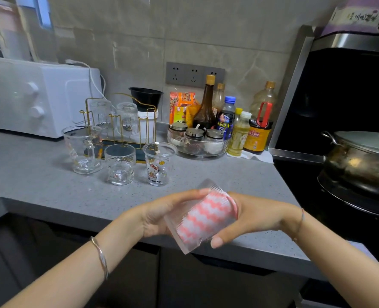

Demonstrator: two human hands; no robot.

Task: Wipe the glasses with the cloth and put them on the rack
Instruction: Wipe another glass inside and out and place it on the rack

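Above the counter's front edge, my left hand (pixel 162 213) grips a ribbed clear glass (pixel 179 230) lying on its side. A pink-and-white wavy cloth (pixel 206 216) is stuffed inside it. My right hand (pixel 257 215) holds the glass from the right, thumb under it and fingers hidden behind. A gold wire rack (pixel 119 121) at the back carries two upturned glasses (pixel 127 117). In front of it stand a handled glass mug (pixel 83 148), a short glass (pixel 120 163) and a cartoon-printed cup (pixel 158 163).
A white microwave (pixel 39 96) stands at the back left of the grey counter (pixel 39 174). Bottles and a glass bowl of jars (pixel 198 144) crowd the back right. A lidded pot (pixel 362 158) sits on the stove to the right.
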